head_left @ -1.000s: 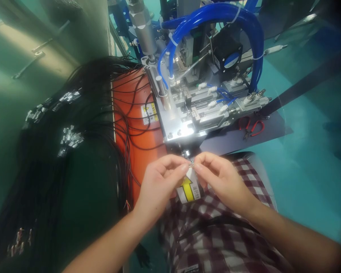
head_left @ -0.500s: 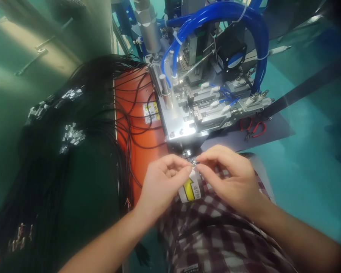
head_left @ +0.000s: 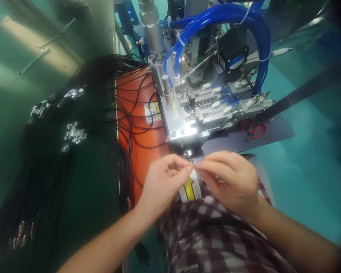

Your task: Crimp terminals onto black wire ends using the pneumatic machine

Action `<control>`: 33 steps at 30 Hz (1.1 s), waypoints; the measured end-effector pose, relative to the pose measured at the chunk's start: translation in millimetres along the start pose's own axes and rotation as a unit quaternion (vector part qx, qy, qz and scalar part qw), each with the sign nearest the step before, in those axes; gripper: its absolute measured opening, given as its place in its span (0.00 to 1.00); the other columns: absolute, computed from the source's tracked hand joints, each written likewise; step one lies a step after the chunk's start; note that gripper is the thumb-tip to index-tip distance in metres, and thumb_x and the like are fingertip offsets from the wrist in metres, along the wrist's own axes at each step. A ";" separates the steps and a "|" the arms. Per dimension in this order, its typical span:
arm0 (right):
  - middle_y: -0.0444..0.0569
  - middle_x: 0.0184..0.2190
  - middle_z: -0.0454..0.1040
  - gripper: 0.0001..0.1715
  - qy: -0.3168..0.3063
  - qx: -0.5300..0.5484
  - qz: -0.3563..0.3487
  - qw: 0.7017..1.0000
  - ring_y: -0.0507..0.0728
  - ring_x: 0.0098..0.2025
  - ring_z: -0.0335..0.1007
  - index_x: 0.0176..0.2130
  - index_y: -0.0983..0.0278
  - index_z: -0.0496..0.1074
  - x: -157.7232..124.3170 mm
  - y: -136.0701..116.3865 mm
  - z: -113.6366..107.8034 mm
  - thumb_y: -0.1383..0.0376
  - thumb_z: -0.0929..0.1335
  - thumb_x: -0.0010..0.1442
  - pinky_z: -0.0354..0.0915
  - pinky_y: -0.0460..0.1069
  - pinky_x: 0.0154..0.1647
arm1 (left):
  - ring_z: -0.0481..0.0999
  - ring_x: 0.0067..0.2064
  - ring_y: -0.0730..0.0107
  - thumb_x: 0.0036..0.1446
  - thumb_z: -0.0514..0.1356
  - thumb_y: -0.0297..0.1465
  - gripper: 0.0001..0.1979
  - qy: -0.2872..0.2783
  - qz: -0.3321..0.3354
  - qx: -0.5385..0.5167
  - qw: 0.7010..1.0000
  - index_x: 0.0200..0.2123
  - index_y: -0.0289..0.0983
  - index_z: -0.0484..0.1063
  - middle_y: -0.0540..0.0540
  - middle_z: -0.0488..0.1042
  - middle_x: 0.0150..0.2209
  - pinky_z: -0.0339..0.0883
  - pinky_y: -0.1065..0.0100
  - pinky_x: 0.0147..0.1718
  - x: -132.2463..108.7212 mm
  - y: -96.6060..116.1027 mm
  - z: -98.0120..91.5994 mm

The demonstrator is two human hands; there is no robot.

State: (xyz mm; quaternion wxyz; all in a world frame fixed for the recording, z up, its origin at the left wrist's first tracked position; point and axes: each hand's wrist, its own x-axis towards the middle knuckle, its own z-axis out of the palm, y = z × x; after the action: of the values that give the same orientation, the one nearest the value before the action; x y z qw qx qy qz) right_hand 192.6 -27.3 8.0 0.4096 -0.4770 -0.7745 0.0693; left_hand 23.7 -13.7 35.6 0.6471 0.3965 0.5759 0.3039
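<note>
My left hand [head_left: 169,180] is closed in a pinch, thumb against forefinger, on something too small to make out. From the right, my right hand [head_left: 230,178] meets it, its fingers also pinched together at the same spot. What lies between the fingertips is mostly hidden. Just below the fingertips is a white label with a yellow arrow [head_left: 189,189]. Right above them, a small metal part [head_left: 188,152] sits at the front of the metal machine [head_left: 184,125].
Black cables [head_left: 125,151] run over the orange surface [head_left: 147,151] at the left, with bundled silver connectors [head_left: 74,134]. Thick blue tubes [head_left: 196,26] arch over the machine. Red-handled pliers [head_left: 254,131] lie on a grey sheet [head_left: 275,129] at the right.
The fingers of my right hand have closed together and turned at the meeting point, where a small shiny bit showed before. My left hand is nearly unchanged. The view has shifted slightly.
</note>
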 end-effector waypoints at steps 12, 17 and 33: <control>0.43 0.27 0.67 0.06 -0.105 0.239 0.263 0.929 0.51 0.27 0.63 0.31 0.62 0.67 8.3 -12.1 0.3 0.68 0.65 0.62 0.61 0.46 0.28 | 0.57 0.15 0.84 0.51 0.65 0.32 0.06 -0.003 0.003 -0.006 1.000 0.28 0.35 0.74 0.56 0.65 0.16 0.52 0.80 0.13 -0.9 0.0 0.2; 0.38 0.20 0.60 0.09 -0.170 0.376 0.406 0.815 0.48 0.21 0.54 0.30 0.63 0.66 12.7 -11.9 -1.8 0.62 0.66 0.62 0.54 0.44 0.20 | 0.56 0.16 0.85 0.52 0.65 0.33 0.07 -0.009 0.000 -0.012 1.000 0.28 0.35 0.74 0.55 0.65 0.17 0.52 0.80 0.14 -0.1 -1.0 -0.2; 0.40 0.21 0.64 0.08 -0.128 0.343 0.394 0.843 0.48 0.22 0.57 0.29 0.64 0.68 20.1 -12.2 3.7 0.64 0.67 0.59 0.58 0.44 0.22 | 0.50 0.15 0.85 0.53 0.65 0.35 0.09 0.004 -0.015 -0.015 1.000 0.27 0.36 0.72 0.60 0.53 0.14 0.51 0.81 0.13 2.1 -4.1 -1.5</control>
State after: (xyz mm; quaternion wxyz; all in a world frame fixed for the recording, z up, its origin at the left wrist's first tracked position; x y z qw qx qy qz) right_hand 177.5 -16.7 23.1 0.3822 -0.5578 -0.4934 0.5471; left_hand 22.3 -13.7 31.0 0.6552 0.3770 0.5794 0.3047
